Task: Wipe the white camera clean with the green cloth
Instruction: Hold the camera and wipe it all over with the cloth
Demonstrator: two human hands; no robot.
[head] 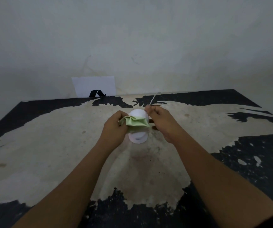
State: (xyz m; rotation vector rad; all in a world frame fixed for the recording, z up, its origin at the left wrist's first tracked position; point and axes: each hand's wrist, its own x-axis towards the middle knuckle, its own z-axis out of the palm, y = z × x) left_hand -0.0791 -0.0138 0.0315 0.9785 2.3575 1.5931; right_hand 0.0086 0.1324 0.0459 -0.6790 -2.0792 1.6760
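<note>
Left hand (114,127) presses green cloth (135,122) on white camera (138,125) (mid-table (50,145), edges far)

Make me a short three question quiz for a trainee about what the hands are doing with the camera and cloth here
1. True or false: the green cloth lies flat on the table, away from the white camera.
2. Which hand presses the cloth to the camera? A) left hand B) right hand C) neither
3. Fill in: the right hand pinches the thin white ____ that runs back toward the wall.

Key: 1 false, it is bunched against the camera's front. 2 A. 3 cable.
</note>
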